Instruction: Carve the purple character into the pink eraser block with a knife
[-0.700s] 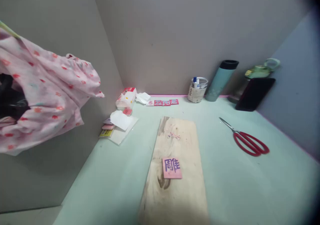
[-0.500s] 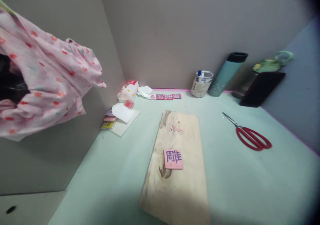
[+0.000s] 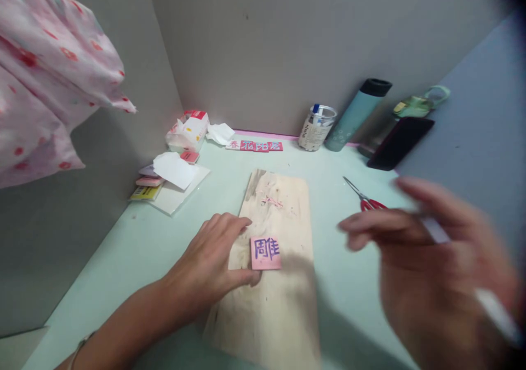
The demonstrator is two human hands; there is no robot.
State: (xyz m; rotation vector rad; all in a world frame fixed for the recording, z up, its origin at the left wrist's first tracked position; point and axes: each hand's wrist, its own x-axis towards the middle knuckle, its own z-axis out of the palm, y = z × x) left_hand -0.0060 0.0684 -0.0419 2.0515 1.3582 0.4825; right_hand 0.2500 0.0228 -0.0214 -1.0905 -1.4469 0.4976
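Observation:
A pink square tile [image 3: 271, 263] with a purple written character lies flat on a pale wooden board [image 3: 283, 315]. My left hand [image 3: 216, 255] is over the board's left side, thumb and fingers apart around the tile's left side. Its thumb tip is at the tile's lower left corner; whether it touches cannot be told. To the right, my right hand [image 3: 431, 266] is raised and smeared by motion. A slim white pen-like tool [image 3: 495, 312] runs through this hand, its tip not distinguishable. Small pink shavings [image 3: 273, 201] lie near the board's far end.
Red-handled scissors [image 3: 372, 204] lie right of the board, partly behind my right hand. Along the back stand small character tiles [image 3: 255, 146], a pen jar [image 3: 314, 131], a teal bottle [image 3: 353, 120] and a dark phone [image 3: 400, 144]. Papers [image 3: 175, 170] and tissues [image 3: 189, 131] are at left.
Both hands have come into view: the left beside the tile, the right with the white tool. The view has shifted slightly; the tile still lies on the board.

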